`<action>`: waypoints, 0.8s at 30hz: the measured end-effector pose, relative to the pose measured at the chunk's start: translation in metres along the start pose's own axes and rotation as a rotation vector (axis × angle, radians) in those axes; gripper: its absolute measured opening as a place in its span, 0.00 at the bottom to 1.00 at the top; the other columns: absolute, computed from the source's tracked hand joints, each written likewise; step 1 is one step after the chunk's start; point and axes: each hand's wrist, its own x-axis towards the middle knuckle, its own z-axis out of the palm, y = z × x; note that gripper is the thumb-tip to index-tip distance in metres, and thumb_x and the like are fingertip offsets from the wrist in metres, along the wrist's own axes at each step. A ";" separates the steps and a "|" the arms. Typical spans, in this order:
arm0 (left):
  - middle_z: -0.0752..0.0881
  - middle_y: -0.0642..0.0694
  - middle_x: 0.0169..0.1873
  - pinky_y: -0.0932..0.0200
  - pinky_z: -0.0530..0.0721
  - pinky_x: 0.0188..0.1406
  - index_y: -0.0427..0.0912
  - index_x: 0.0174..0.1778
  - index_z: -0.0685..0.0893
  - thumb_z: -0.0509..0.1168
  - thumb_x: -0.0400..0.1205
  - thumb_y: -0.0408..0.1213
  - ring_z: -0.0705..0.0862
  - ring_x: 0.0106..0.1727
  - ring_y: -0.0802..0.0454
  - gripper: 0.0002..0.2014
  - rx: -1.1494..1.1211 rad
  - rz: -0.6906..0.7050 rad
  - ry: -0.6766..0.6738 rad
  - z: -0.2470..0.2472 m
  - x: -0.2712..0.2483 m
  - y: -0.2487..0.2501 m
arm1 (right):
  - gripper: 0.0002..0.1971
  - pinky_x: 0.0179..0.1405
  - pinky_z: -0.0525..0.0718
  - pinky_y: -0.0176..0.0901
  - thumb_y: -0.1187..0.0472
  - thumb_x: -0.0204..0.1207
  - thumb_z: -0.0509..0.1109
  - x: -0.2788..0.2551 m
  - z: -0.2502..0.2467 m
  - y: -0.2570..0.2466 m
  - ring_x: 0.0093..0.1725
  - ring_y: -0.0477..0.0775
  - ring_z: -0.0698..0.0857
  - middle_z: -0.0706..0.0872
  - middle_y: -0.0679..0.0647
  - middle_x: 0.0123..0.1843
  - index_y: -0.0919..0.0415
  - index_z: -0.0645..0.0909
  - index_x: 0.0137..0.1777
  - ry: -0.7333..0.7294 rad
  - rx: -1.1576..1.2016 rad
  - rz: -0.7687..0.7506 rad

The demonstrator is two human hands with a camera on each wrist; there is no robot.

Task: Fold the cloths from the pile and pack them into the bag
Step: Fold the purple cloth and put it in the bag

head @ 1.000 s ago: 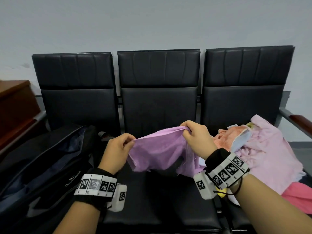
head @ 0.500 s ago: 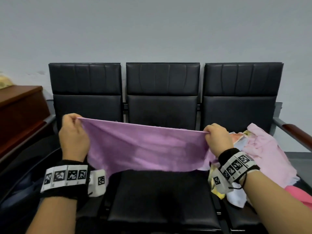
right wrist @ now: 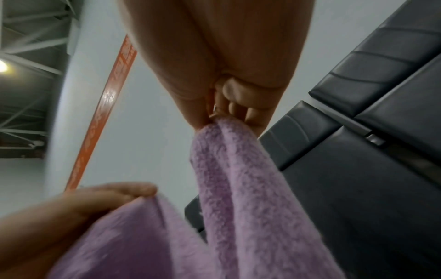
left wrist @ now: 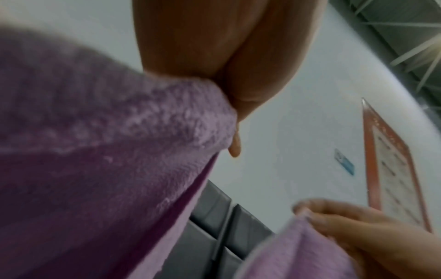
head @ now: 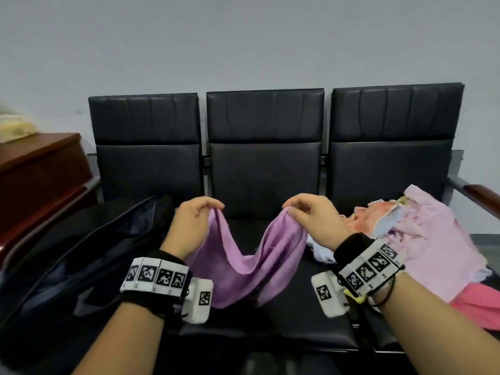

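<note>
1. Purple cloth [head: 243,255] is held up over the middle seat [head: 270,328] of the black chairs.
2. One top corner is pinched by the left hand [head: 193,226], and the other top corner is pinched by the right hand [head: 311,220].
3. The two hands are seen near each other but not touching, at about the same height.
4. The cloth is seen hanging down between them in a deep dip, with its long side running from left to right.
5. The fold in half is judged to be the step now, so the two corners must be brought together.
6. The bag [head: 81,261] is found on the left seat, closer to the left hand.
7. The pile [head: 433,234] of cloths is found on the right seat, beside the right hand.
</note>
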 end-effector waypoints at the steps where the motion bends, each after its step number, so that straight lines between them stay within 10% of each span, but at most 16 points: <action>1: 0.91 0.47 0.50 0.81 0.76 0.50 0.39 0.49 0.92 0.58 0.83 0.20 0.84 0.49 0.67 0.18 -0.021 0.006 -0.049 0.014 0.001 0.007 | 0.09 0.54 0.86 0.43 0.66 0.79 0.71 0.001 0.003 -0.002 0.48 0.41 0.88 0.91 0.44 0.45 0.51 0.88 0.49 -0.023 0.029 -0.019; 5: 0.87 0.51 0.50 0.72 0.79 0.55 0.45 0.56 0.92 0.71 0.79 0.31 0.85 0.52 0.63 0.11 -0.062 0.076 -0.291 0.061 0.006 0.022 | 0.10 0.54 0.87 0.46 0.67 0.79 0.71 0.004 0.007 -0.010 0.49 0.44 0.89 0.91 0.46 0.45 0.51 0.88 0.49 -0.105 0.127 -0.092; 8: 0.83 0.51 0.39 0.63 0.78 0.44 0.45 0.40 0.88 0.75 0.78 0.36 0.82 0.40 0.61 0.03 -0.016 0.119 -0.400 0.083 0.009 0.023 | 0.10 0.53 0.86 0.42 0.70 0.79 0.69 0.005 0.005 -0.014 0.49 0.45 0.89 0.91 0.46 0.45 0.54 0.88 0.49 -0.117 0.141 -0.107; 13: 0.89 0.49 0.40 0.61 0.82 0.48 0.42 0.37 0.87 0.75 0.79 0.35 0.87 0.45 0.56 0.06 -0.080 0.115 -0.270 0.101 0.008 0.012 | 0.11 0.41 0.77 0.26 0.72 0.73 0.68 -0.001 0.004 0.003 0.42 0.40 0.85 0.87 0.43 0.40 0.56 0.86 0.46 -0.092 -0.026 -0.116; 19: 0.88 0.50 0.42 0.72 0.79 0.49 0.42 0.39 0.87 0.72 0.82 0.32 0.85 0.46 0.62 0.05 -0.154 0.139 -0.156 0.108 0.010 0.013 | 0.01 0.37 0.81 0.53 0.68 0.68 0.68 -0.021 0.030 0.048 0.35 0.54 0.81 0.83 0.55 0.33 0.66 0.79 0.37 -0.291 -0.175 0.118; 24: 0.89 0.52 0.43 0.73 0.80 0.48 0.43 0.40 0.87 0.71 0.82 0.32 0.86 0.45 0.66 0.05 -0.220 0.080 0.009 0.091 0.021 -0.003 | 0.11 0.35 0.75 0.43 0.64 0.75 0.69 -0.029 0.022 0.075 0.31 0.44 0.77 0.78 0.46 0.29 0.55 0.74 0.32 -0.316 -0.205 0.135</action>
